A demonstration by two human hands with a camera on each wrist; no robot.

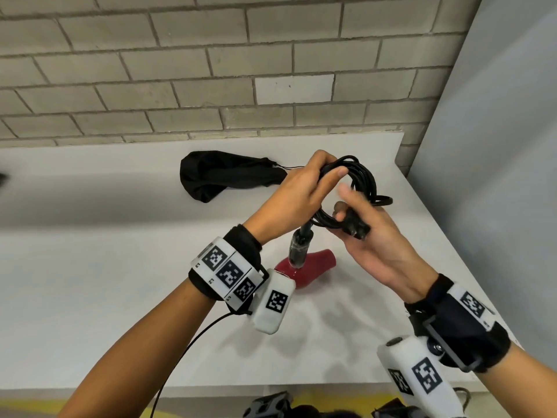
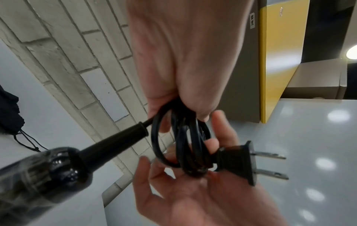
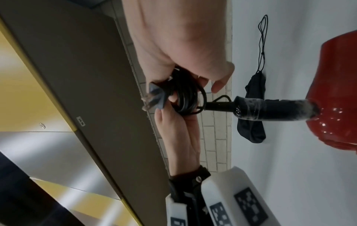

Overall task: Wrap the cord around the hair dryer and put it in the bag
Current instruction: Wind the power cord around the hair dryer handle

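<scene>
My left hand [image 1: 304,191] grips a coil of black cord [image 1: 358,179] above the white table [image 1: 90,267]. My right hand [image 1: 370,236] sits just below it and pinches the two-pronged plug [image 1: 358,229] at the cord's end. In the left wrist view the plug [image 2: 241,162] points away from the coil [image 2: 183,137]. The red hair dryer [image 1: 316,263] is below both hands, its black handle [image 1: 298,248] pointing up toward the coil. I cannot tell whether it touches the table. A black drawstring bag [image 1: 223,173] lies flat behind the hands.
A grey brick wall [image 1: 211,70] runs along the table's back edge and a plain grey panel [image 1: 497,146] stands on the right. The table's right edge [image 1: 437,224] passes under my right hand. The bag's drawstring [image 3: 262,38] trails loose on the table.
</scene>
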